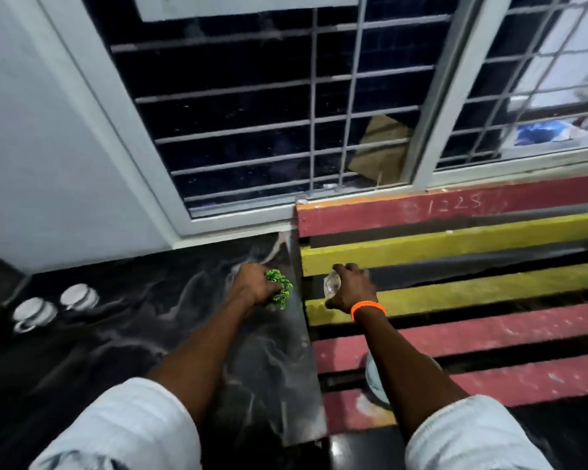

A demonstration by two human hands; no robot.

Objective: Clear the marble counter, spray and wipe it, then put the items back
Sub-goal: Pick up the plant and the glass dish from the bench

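The black marble counter (123, 320) with white veins fills the lower left. My left hand (252, 286) is closed around a small green artificial plant (279, 285) near the counter's right edge. My right hand (352, 288), with an orange band on its wrist, grips a clear glass object (330, 285) over the yellow slats of a bench to the right. Two white cups (34, 312) (79, 296) stand at the counter's far left.
A red and yellow slatted bench (472, 334) adjoins the counter on the right. Behind both is a barred window (269, 113) in a white frame. A pale round object (374, 378) shows under my right forearm. The white wall rises at left.
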